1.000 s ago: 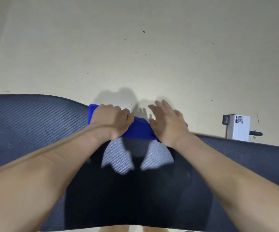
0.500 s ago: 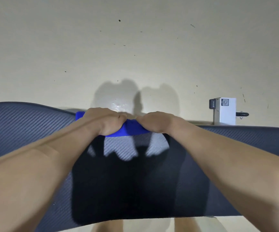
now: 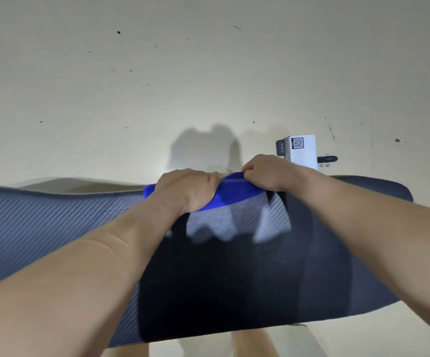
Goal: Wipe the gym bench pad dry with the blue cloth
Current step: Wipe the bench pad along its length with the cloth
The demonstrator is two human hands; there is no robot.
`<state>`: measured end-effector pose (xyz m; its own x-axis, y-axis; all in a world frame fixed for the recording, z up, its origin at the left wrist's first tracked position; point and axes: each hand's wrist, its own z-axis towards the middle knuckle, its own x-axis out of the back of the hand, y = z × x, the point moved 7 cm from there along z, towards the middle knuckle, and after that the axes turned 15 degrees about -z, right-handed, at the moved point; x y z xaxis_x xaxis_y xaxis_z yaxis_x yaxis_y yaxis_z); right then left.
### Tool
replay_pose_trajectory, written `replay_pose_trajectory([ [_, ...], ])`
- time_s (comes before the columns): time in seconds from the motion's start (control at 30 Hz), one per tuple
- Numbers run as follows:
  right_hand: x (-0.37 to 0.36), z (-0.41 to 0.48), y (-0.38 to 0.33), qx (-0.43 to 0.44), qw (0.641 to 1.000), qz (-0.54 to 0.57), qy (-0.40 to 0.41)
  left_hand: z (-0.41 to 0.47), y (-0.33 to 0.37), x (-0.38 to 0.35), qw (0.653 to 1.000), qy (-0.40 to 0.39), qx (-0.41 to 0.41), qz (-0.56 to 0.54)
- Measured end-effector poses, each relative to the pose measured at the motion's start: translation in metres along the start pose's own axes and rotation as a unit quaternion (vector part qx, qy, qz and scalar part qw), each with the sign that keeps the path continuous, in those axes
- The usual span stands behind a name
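Observation:
The gym bench pad (image 3: pixel 41 222) is dark with a woven texture and stretches across the view from left to right. A blue cloth (image 3: pixel 232 193) lies bunched along the pad's far edge. My left hand (image 3: pixel 185 189) is closed on the cloth's left part, and a blue end pokes out beyond it. My right hand (image 3: pixel 268 173) grips the cloth's right part, fingers curled over it. Both hands hide most of the cloth. My shadow darkens the pad's middle.
Beyond the pad is a pale speckled floor (image 3: pixel 157 86). A small white box with a QR code (image 3: pixel 301 150) and a dark handle stands on the floor at the far right, just behind my right hand. My legs show below the pad's near edge.
My right hand went from flat on the cloth to curled on it. Both hands and the cloth have shifted right along the pad's far edge, and the cloth bunches higher between them.

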<state>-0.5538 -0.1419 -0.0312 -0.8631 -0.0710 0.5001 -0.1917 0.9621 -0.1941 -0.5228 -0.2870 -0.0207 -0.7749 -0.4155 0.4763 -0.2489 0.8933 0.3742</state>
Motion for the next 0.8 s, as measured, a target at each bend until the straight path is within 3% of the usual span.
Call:
replay_pose_trajectory([
  [0.3,0.005,-0.044,0.155,-0.090,0.988,-0.042,0.120,0.039,0.141,-0.051,0.999,-0.016,-0.034,-0.003],
  [0.43,-0.004,-0.067,0.220,-0.165,0.969,0.013,0.181,0.052,0.192,-0.070,0.998,-0.029,-0.048,-0.008],
  [0.6,-0.017,-0.097,0.273,-0.198,0.949,0.079,0.233,0.066,0.247,-0.089,0.996,-0.022,-0.088,-0.005],
  [0.8,-0.060,-0.142,0.314,-0.239,0.920,0.237,0.201,0.071,0.309,-0.115,0.983,-0.003,-0.177,0.044],
])
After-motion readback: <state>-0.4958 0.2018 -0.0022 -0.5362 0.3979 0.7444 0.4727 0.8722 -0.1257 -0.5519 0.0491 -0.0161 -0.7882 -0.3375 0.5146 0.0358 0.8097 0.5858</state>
